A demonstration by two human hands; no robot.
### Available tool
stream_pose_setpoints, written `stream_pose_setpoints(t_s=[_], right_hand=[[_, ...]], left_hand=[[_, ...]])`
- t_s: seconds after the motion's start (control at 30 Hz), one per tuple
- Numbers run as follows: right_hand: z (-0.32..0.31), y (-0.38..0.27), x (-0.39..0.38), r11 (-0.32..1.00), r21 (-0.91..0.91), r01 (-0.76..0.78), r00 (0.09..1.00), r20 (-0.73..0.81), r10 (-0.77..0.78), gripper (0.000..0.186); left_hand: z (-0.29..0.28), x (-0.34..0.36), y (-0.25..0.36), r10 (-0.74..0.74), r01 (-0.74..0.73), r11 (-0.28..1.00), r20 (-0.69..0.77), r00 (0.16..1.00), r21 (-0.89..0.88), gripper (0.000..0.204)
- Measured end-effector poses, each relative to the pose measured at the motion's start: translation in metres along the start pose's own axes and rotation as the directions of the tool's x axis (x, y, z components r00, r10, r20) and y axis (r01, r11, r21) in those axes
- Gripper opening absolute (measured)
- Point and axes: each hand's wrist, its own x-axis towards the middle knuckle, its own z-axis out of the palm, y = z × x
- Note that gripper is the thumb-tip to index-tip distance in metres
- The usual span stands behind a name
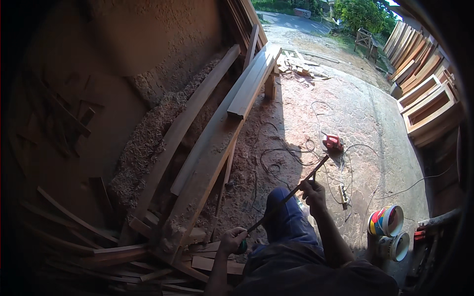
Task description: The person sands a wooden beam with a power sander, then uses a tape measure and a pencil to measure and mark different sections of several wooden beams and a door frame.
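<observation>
In my left hand [232, 241], low in the middle, is a small rounded green case that looks like a tape measure [242, 246]; the fingers are closed round it. A long, thin, dark strip [269, 214], apparently its drawn-out blade, slants up and right across my blue-trousered knee. My right hand [313, 193] is closed on this strip nearer its far end, which sticks out past the fingers. To the left of my hands, a long thick wooden beam [207, 172] runs away from me, with a shorter board [253, 89] lying on its far part.
A red power tool [333, 143] sits on the floor among loose cables, near a power strip [343, 195]. Two buckets [393, 222] lie at the right. Wooden frames [430, 111] lean along the right wall. Wood offcuts [217, 265] and shavings [143, 143] lie at left.
</observation>
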Motion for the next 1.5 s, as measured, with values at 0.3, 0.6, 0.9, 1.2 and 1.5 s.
stream_pose_setpoints(t_s=[0.3,0.6,0.9,1.2,1.5], right_hand=[[0.051,0.031,0.102,0.962,-0.138,-0.234,0.953,0.161,0.255,0.021],[0.079,-0.001,0.286,0.962,-0.232,-0.142,0.851,0.469,0.238,0.020],[0.096,-0.052,0.447,0.975,-0.197,-0.103,0.886,0.428,0.180,0.019],[0.116,-0.090,0.662,0.975,-0.140,-0.171,0.921,0.329,0.209,0.020],[0.147,-0.116,0.867,0.940,-0.157,-0.302,0.903,0.268,0.335,0.018]], left_hand=[[0.001,0.142,0.038,-0.033,0.033,0.999,0.000,0.999,-0.012,0.014],[0.030,0.317,0.111,-0.013,0.002,0.994,-0.100,0.995,-0.107,0.012],[0.034,0.467,0.194,0.033,-0.043,0.992,-0.093,0.995,-0.118,0.010],[-0.003,0.616,0.207,0.041,-0.072,0.990,-0.235,0.971,-0.124,0.010],[-0.024,0.718,0.231,0.102,0.027,0.974,-0.541,0.835,0.224,0.016]])
